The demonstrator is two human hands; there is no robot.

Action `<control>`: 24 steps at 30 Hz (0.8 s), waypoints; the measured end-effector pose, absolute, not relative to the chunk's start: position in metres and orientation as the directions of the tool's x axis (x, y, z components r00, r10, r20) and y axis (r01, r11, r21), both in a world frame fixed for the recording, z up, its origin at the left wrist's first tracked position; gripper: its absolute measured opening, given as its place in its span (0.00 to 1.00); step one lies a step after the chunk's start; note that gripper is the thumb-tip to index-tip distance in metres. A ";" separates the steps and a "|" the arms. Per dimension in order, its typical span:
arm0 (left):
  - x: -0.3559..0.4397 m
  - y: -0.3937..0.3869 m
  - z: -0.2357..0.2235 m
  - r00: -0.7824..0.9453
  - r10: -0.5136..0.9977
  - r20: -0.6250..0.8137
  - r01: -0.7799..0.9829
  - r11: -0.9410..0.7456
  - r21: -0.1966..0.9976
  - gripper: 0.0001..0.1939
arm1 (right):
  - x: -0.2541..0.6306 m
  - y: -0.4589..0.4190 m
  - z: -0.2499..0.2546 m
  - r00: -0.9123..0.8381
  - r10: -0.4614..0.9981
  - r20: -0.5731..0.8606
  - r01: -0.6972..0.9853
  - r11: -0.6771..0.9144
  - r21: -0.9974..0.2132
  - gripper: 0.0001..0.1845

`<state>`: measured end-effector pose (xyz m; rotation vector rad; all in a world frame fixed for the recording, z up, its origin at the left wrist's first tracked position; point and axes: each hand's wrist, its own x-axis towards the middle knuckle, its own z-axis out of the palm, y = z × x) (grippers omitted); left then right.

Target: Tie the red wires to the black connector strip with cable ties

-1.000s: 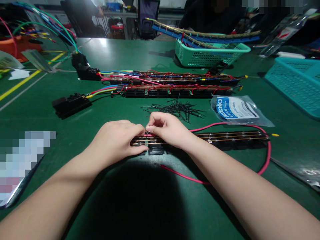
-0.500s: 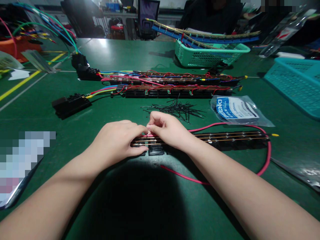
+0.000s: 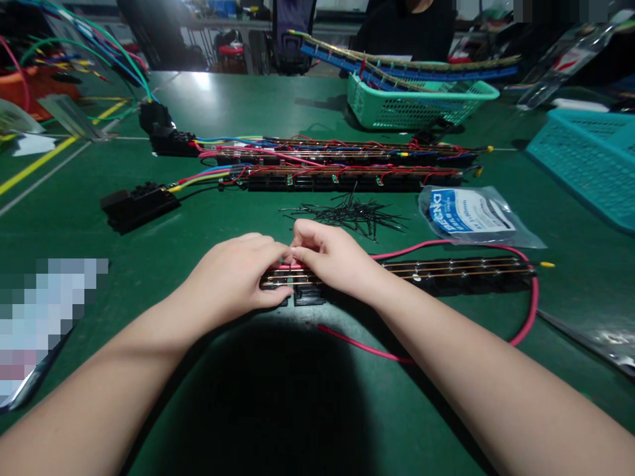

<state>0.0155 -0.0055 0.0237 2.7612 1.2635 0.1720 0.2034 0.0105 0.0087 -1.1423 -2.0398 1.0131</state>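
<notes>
My left hand (image 3: 243,271) is wrapped round the left end of a black rail strung with copper rods (image 3: 441,274), its thumb on the near side. Close beside it, my right hand (image 3: 330,254) is closed in a pinch at the rail's far edge. A thin dark strip, apparently a black cable tie (image 3: 290,268), crosses the rail under the touching fingertips; its upper end is hidden. A red cable (image 3: 534,311) runs along the rail's far side, loops round the right end and comes back in front. Behind my hands lies a pile of black cable ties (image 3: 352,217).
Two wired rails (image 3: 347,178) with black connectors (image 3: 141,206) lie farther back. A printed plastic bag (image 3: 476,215) is right of the ties. Green basket (image 3: 421,109) and teal basket (image 3: 590,165) stand beyond. Metal tweezers-like tool (image 3: 585,340) lies right; a person (image 3: 407,33) is opposite.
Both hands stay at the same spot on the rail, fingertips still together. The view has shifted slightly, and the person opposite has moved a little.
</notes>
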 end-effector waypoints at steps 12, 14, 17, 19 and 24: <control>0.016 -0.006 0.025 0.662 0.747 0.056 0.738 -0.663 0.122 0.15 | 0.204 0.015 0.006 -0.396 0.909 0.129 0.402 0.298 -0.866 0.07; 0.015 -0.005 0.025 0.664 0.746 0.055 0.738 -0.665 0.118 0.15 | 0.204 0.015 0.006 -0.399 0.909 0.119 0.397 0.288 -0.871 0.06; 0.014 -0.005 0.024 0.660 0.750 0.051 0.740 -0.660 0.125 0.14 | 0.204 0.016 0.007 -0.412 0.909 0.067 0.420 0.255 -0.871 0.04; 0.014 -0.006 0.024 0.645 0.763 0.050 0.751 -0.644 0.143 0.15 | 0.204 0.016 0.008 -0.437 0.900 0.008 0.461 0.232 -0.856 0.04; 0.014 -0.009 0.027 0.621 0.782 0.054 0.768 -0.620 0.162 0.16 | 0.204 0.013 0.016 -0.501 0.862 -0.078 0.566 0.258 -0.783 0.07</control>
